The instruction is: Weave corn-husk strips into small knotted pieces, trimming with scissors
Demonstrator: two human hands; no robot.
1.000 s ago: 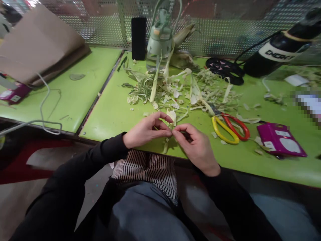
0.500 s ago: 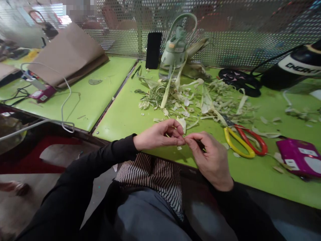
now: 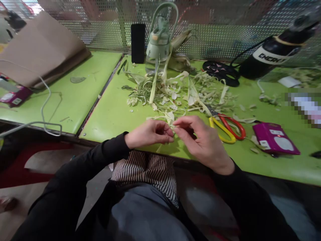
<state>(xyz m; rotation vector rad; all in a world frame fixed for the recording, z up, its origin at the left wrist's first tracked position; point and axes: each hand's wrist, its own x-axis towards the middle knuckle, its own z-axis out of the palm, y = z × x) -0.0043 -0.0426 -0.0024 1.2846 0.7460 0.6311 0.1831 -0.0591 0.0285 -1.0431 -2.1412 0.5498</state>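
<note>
Near the front edge of the green table, my left hand (image 3: pixel 151 134) is closed, thumb and fingertips pinched on a thin pale-green husk strip (image 3: pixel 159 147) that shows just below it. My right hand (image 3: pixel 204 142) comes in from the right, its thumb and forefinger pinched by the left fingertips at the same thin material, mostly hidden by the fingers. Just beyond the fingertips lie pale husk pieces (image 3: pixel 170 116). Scissors (image 3: pixel 227 130) with one yellow and one red handle rest right of my right hand, blades among the scraps.
Shredded husk scraps (image 3: pixel 147 90) spread across the table (image 3: pixel 105 113). Behind them stand a green-lidded bottle (image 3: pixel 157 50) and a dark phone (image 3: pixel 138 43) against a perforated metal screen. A purple packet (image 3: pixel 276 139) lies right, a black "ENERGY" tool (image 3: pixel 265 58) behind, brown cardboard (image 3: pixel 42 50) left.
The view has swung right, so the table's things sit further left. My right fingertips have risen slightly above the left ones; before, they met tip to tip.
</note>
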